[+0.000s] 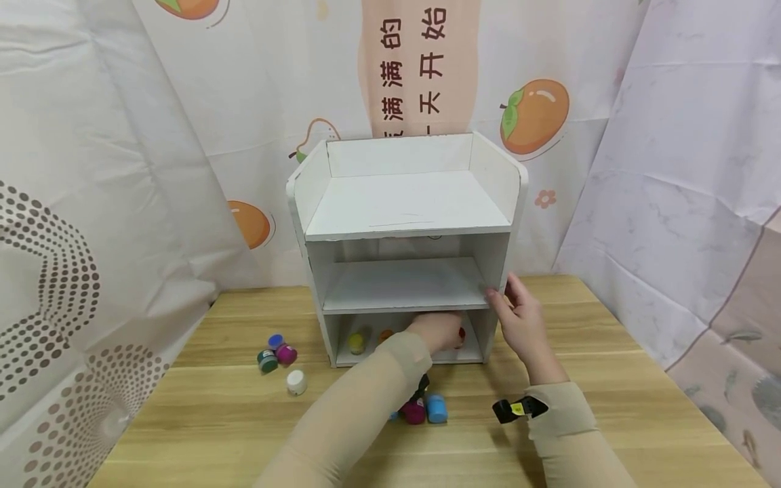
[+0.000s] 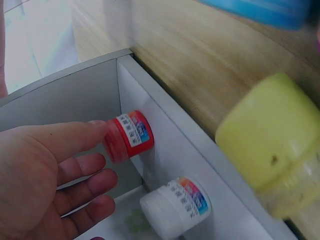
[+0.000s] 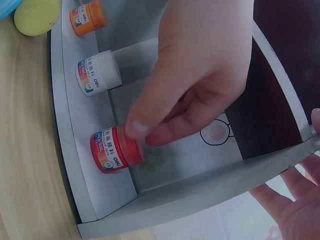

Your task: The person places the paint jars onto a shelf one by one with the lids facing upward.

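Right now, your left hand (image 1: 436, 330), loosely spread, has its thumb at the lid (image 3: 131, 150) of the upright red jar (image 3: 106, 152), bottom shelf (image 1: 474, 350), right end; your right hand (image 1: 523, 322) grips the shelf unit (image 1: 409, 200).

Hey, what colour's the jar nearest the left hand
The jar is red, clearest in the right wrist view.

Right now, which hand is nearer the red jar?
Left. The left hand is at the red jar, thumb against it; the right hand is farther off, at the shelf's right side panel.
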A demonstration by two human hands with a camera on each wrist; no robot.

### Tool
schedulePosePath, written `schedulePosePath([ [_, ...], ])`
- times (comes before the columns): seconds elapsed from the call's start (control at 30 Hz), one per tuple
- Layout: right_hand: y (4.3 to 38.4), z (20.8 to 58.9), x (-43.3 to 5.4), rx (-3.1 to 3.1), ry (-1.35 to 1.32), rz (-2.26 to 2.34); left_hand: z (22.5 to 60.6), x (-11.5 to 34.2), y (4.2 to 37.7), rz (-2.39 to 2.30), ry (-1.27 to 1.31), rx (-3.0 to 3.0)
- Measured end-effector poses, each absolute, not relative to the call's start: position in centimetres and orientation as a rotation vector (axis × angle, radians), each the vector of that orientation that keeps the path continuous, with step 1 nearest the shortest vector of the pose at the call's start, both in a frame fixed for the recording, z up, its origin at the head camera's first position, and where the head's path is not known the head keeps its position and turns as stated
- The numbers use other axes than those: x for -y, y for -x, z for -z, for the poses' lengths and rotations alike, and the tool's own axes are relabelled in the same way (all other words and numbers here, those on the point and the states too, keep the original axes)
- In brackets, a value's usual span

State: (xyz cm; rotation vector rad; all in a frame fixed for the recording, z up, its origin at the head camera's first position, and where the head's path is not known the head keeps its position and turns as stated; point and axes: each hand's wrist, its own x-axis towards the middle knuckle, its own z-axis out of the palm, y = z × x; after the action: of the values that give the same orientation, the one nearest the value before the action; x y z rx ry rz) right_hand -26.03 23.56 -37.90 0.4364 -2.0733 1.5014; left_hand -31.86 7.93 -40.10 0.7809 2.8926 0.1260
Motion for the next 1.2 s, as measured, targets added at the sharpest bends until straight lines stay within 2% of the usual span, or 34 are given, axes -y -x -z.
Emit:
schedulePosePath([
  [0.17, 26.0, 37.8, -23.4, 2.064, -0.443, -1.501, 39.5, -6.5, 31.2, -0.201, -0.814, -2.888],
  [0.53, 26.0, 37.8, -23.4, 2.085, -0.433, -1.469, 39.2, -3.6, 29.1, -0.151, -1.109, -2.975],
  [1.2, 26.0, 37.9, -23.4, 2.100, -0.437, -1.476, 36.1, 4.8, 23.7, -0.536, -1.206, -3.085],
])
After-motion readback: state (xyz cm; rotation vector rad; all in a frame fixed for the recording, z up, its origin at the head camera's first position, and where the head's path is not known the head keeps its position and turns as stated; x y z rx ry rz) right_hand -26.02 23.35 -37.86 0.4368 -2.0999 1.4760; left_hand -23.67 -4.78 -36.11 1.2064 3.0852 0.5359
